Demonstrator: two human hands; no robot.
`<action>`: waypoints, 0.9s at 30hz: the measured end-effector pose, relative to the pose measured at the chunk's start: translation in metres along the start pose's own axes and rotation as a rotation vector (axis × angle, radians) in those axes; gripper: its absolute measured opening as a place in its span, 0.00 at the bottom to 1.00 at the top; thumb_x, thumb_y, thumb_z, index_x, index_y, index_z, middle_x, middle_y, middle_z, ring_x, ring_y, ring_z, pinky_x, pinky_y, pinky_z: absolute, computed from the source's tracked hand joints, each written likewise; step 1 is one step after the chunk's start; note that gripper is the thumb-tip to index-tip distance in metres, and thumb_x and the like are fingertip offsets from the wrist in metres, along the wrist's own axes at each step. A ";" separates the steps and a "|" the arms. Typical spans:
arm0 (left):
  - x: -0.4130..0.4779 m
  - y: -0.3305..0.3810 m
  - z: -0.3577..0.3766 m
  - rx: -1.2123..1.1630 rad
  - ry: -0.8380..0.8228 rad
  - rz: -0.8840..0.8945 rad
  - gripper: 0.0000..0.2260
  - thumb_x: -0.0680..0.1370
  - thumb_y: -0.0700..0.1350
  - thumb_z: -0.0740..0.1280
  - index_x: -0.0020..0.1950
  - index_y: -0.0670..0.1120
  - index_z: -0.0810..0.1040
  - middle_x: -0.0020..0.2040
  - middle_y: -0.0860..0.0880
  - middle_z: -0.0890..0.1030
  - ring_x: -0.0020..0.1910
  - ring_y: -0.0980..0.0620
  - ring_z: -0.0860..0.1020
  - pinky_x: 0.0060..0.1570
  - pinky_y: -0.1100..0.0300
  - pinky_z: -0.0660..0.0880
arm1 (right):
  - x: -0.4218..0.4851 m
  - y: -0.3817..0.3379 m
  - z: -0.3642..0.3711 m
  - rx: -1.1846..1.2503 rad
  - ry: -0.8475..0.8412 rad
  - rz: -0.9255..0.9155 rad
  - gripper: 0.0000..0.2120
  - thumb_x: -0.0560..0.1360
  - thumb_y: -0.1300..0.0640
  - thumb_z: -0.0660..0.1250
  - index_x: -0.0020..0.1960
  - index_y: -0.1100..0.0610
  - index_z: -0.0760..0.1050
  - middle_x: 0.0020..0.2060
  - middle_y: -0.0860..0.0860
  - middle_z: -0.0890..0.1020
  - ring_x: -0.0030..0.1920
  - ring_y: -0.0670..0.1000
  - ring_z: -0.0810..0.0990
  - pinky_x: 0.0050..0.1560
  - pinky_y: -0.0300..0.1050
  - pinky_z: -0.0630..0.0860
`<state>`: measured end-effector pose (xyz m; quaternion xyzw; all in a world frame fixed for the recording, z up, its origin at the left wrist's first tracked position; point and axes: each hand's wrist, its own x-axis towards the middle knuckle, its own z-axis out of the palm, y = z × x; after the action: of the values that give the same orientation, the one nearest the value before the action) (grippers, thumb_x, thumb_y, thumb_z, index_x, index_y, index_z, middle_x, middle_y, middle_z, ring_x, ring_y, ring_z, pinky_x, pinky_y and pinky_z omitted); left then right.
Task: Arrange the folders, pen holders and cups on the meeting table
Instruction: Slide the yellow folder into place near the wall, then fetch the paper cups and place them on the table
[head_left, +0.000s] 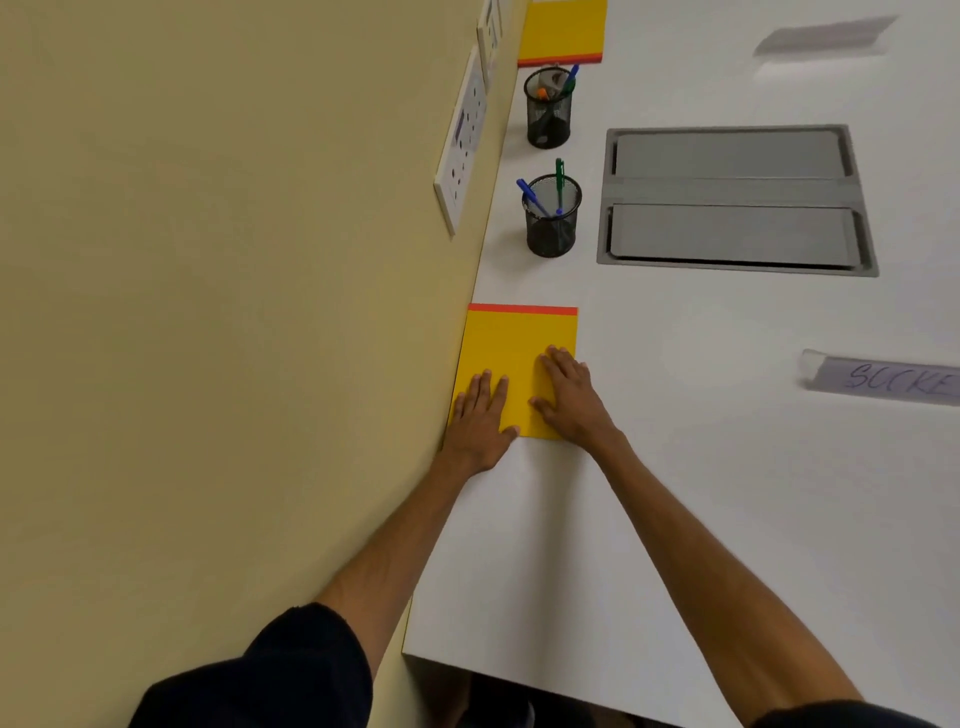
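Observation:
A yellow folder (511, 353) with an orange top strip lies flat on the white meeting table (675, 467), tight against the wall on the left. My left hand (478, 415) presses flat on its lower left corner, fingers spread. My right hand (569, 389) lies flat on its right side. Beyond the folder stands a black mesh pen holder (551, 228) with blue and green pens. A second mesh pen holder (548, 117) stands farther back. Another yellow folder (563, 28) lies at the far end. No cups are in view.
A beige wall (234, 312) runs along the table's left edge, with white socket plates (462, 140) mounted on it. A grey recessed cable hatch (732, 197) sits in the table to the right of the pen holders. A taped paper label (883, 379) lies at the right.

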<state>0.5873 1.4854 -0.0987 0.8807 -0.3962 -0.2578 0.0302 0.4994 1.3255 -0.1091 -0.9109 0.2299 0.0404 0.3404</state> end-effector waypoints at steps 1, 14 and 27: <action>-0.003 0.002 -0.002 -0.010 0.004 -0.013 0.35 0.82 0.56 0.57 0.80 0.45 0.41 0.80 0.44 0.39 0.80 0.45 0.39 0.78 0.47 0.43 | -0.001 -0.004 -0.004 0.026 0.010 0.028 0.36 0.79 0.50 0.66 0.79 0.60 0.53 0.79 0.56 0.55 0.79 0.57 0.52 0.78 0.54 0.54; -0.049 0.055 -0.123 -0.281 0.427 0.024 0.27 0.84 0.52 0.53 0.80 0.45 0.50 0.81 0.46 0.49 0.80 0.49 0.46 0.77 0.47 0.53 | -0.021 -0.092 -0.113 0.114 0.347 -0.012 0.25 0.80 0.51 0.64 0.74 0.59 0.64 0.73 0.56 0.66 0.74 0.55 0.64 0.73 0.50 0.66; -0.082 0.110 -0.248 -0.287 0.716 0.094 0.27 0.84 0.54 0.49 0.80 0.43 0.51 0.81 0.45 0.52 0.80 0.47 0.49 0.78 0.49 0.54 | -0.067 -0.168 -0.249 0.011 0.597 -0.130 0.24 0.83 0.49 0.57 0.76 0.59 0.62 0.75 0.56 0.65 0.75 0.54 0.63 0.76 0.51 0.63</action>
<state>0.5855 1.4312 0.1799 0.8826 -0.3606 0.0146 0.3014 0.4940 1.3038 0.1974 -0.8935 0.2611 -0.2522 0.2644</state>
